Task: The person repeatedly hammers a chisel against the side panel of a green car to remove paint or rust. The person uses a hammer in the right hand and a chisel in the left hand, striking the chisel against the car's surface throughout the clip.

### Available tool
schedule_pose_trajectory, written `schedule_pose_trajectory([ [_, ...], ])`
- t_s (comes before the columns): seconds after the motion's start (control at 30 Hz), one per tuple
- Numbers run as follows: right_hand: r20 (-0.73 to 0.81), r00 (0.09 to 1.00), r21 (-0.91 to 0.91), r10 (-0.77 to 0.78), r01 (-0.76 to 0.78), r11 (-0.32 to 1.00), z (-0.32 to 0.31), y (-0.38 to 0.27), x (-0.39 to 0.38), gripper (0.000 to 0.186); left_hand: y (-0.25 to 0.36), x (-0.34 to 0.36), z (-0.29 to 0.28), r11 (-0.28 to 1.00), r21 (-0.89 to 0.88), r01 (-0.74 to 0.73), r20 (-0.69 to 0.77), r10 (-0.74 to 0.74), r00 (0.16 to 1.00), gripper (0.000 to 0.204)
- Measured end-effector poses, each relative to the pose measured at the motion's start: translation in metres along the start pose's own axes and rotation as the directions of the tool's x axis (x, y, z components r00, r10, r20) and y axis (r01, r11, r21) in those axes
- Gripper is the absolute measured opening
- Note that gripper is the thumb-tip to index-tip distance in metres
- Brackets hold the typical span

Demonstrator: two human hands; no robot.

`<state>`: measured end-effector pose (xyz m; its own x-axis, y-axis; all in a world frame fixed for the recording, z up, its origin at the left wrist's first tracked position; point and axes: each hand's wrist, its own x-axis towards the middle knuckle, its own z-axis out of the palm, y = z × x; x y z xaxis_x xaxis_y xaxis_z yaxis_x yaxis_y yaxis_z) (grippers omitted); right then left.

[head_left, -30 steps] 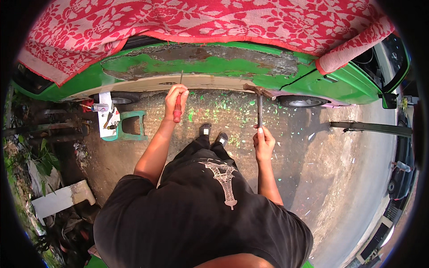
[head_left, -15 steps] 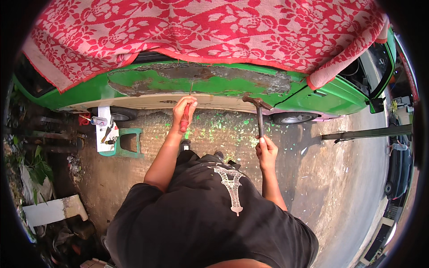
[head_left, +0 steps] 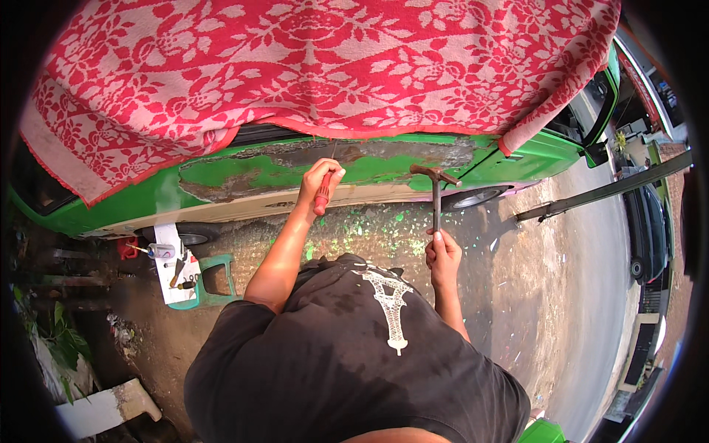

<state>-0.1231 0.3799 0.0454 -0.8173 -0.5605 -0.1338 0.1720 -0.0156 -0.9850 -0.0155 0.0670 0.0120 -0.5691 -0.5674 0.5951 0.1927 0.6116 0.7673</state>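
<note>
My left hand [head_left: 317, 183] is closed around the red handle of a screwdriver [head_left: 321, 203]. Its thin shaft points up to the scraped band [head_left: 380, 153] on the side of a green vehicle [head_left: 336, 174]; whether the tip touches the metal is too fine to tell. In my right hand [head_left: 444, 260] is a hammer [head_left: 436, 203], gripped low on its dark handle, head up, just in front of the panel and to the right of the screwdriver. Grey and rusty brown patches show where the green paint is gone.
A red and pink floral cloth [head_left: 317, 66] drapes over the vehicle. At left, a green stool [head_left: 221, 260] bears a white sheet, a can and tools. Paint chips litter the ground [head_left: 369, 232]. A slanting post [head_left: 583, 198] stands at right, with a dark car [head_left: 644, 229] beyond.
The view has tilted, with the vehicle slanting more. Both hands keep their tools. The screwdriver's tip has shifted up and right, closer to the cloth's lower edge.
</note>
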Motion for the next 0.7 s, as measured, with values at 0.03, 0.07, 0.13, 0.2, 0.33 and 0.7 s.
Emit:
schedule_pose_trajectory([
  [0.03, -0.006, 1.000, -0.001, -0.001, 0.001, 1.000, 0.008, -0.001, -0.001, 0.025, -0.003, 0.004, -0.002, 1.000, -0.016, -0.019, 0.024, 0.020, 1.000, 0.011],
  [0.07, -0.028, 1.000, -0.002, -0.001, 0.001, 1.000, 0.016, -0.003, -0.002, 0.025, -0.006, 0.007, -0.004, 0.999, -0.034, -0.024, 0.042, 0.026, 0.999, 0.010],
  [0.13, -0.070, 0.998, -0.005, 0.003, -0.004, 1.000, 0.031, -0.005, -0.005, 0.025, -0.011, 0.013, -0.007, 0.997, -0.069, -0.031, 0.079, 0.036, 0.996, 0.010],
  [0.2, -0.104, 0.994, -0.013, -0.014, 0.013, 1.000, 0.046, -0.005, -0.009, 0.026, -0.016, 0.016, -0.011, 0.994, -0.113, -0.004, 0.117, 0.017, 0.993, 0.010],
  [0.33, -0.168, 0.985, -0.032, -0.027, 0.022, 0.999, 0.072, 0.000, -0.021, 0.026, -0.025, 0.021, -0.019, 0.987, -0.155, -0.036, 0.152, 0.060, 0.986, 0.010],
  [0.7, -0.272, 0.962, -0.048, -0.040, 0.028, 0.998, 0.118, 0.004, -0.053, 0.025, -0.022, 0.041, -0.017, 0.999, -0.034, -0.004, 0.238, 0.012, 0.971, 0.022],
])
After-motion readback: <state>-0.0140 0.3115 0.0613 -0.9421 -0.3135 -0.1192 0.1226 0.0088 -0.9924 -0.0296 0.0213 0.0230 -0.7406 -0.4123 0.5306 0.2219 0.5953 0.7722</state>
